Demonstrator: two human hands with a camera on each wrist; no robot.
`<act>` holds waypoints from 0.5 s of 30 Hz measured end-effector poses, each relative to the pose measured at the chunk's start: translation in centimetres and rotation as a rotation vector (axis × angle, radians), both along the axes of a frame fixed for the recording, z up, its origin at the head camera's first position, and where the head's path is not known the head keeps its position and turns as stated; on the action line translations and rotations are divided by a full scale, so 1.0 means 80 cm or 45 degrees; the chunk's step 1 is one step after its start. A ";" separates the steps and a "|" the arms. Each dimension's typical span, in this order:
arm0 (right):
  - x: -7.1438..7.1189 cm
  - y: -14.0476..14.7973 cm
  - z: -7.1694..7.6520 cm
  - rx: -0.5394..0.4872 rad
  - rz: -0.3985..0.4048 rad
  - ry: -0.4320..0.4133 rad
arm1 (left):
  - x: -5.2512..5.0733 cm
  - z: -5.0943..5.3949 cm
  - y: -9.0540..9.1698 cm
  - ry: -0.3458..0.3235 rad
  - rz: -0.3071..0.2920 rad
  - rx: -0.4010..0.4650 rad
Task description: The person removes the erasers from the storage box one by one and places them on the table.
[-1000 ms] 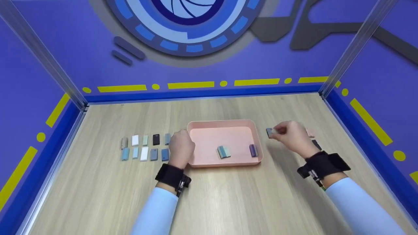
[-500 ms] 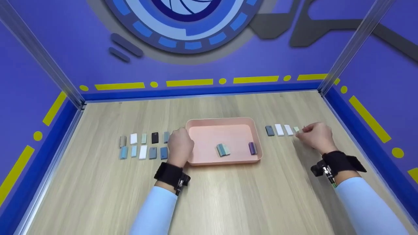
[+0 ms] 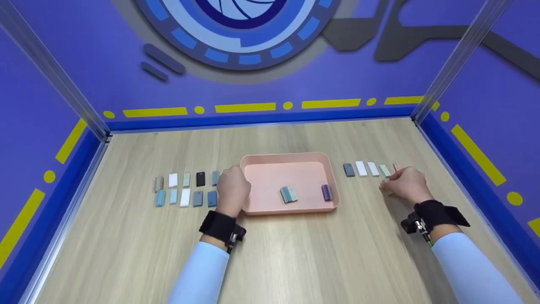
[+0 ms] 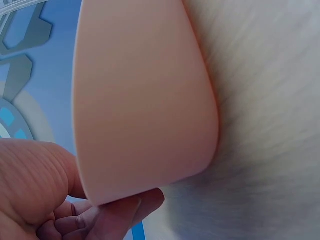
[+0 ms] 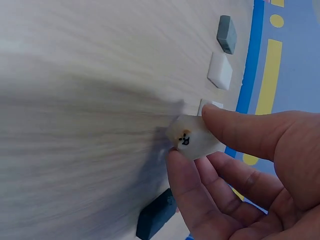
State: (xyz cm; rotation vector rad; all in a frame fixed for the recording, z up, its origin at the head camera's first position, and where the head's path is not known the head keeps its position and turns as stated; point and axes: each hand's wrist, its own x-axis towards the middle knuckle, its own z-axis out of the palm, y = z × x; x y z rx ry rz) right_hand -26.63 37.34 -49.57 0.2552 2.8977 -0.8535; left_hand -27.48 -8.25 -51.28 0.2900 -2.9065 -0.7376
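Note:
My left hand (image 3: 234, 190) grips the left end of a pink tray (image 3: 287, 158). In the left wrist view its thumb and fingers pinch the tray wall (image 4: 145, 100) at a corner. To the tray's right, my right hand (image 3: 407, 183) pinches a small whitish block (image 5: 192, 137) printed with a little animal face, between thumb and index finger. Beside that hand runs a row with a grey block (image 3: 348, 169), two white blocks (image 3: 360, 168) and a pale green block (image 3: 384, 170). A dark block (image 5: 156, 215) lies below the fingers in the right wrist view.
Inside the tray lie teal and pale green blocks (image 3: 288, 194) side by side, and a purple block (image 3: 326, 192) by the right wall. Several blocks, among them a black one (image 3: 200, 178), form two rows left of the tray. Blue-purple walls (image 3: 253, 93) enclose the table.
My right hand has moved right along the row from beside the grey block, uncovering the white and green blocks. It now pinches the whitish block. The left hand stays on the tray.

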 end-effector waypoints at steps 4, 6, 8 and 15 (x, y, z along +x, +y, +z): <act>0.000 0.001 -0.006 0.011 -0.004 0.001 | 0.000 0.001 0.001 0.001 -0.005 -0.001; 0.000 0.002 -0.008 0.019 -0.014 0.011 | 0.000 0.001 0.001 0.008 -0.014 0.004; 0.000 0.003 -0.009 0.020 -0.018 0.020 | 0.001 0.002 0.001 0.013 -0.017 0.003; 0.002 0.006 -0.006 0.025 -0.002 0.064 | 0.001 0.001 0.000 0.028 -0.015 0.005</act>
